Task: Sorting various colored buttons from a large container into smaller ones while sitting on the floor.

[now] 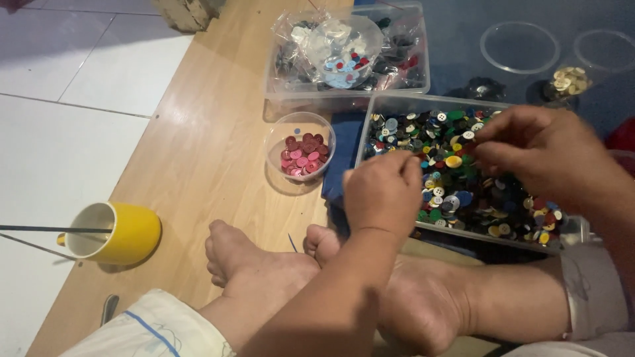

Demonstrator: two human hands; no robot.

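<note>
Nearest us, our left hand (383, 192) is curled into a loose fist at the near edge of a clear plastic tray (463, 102) of mixed buttons (456, 178); what it grips we cannot tell. Our right hand (536, 155) hovers over them, fingertips pinched together, seemingly on one small button. We judge a light pinch suits these smooth, flat discs best. Left, a clear cup (301, 147) holds red buttons; beyond, a glossy yellow mug (116, 233) sits on the wooden floor.

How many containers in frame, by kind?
Rectangular clear tubs: 2, mixed buttons and bagged buttons
Round clear cups: 3, red buttons, cream buttons, dark buttons
Yellow mug: 1
Total: 6
Left hand and right hand are over the mixed tub.
</note>
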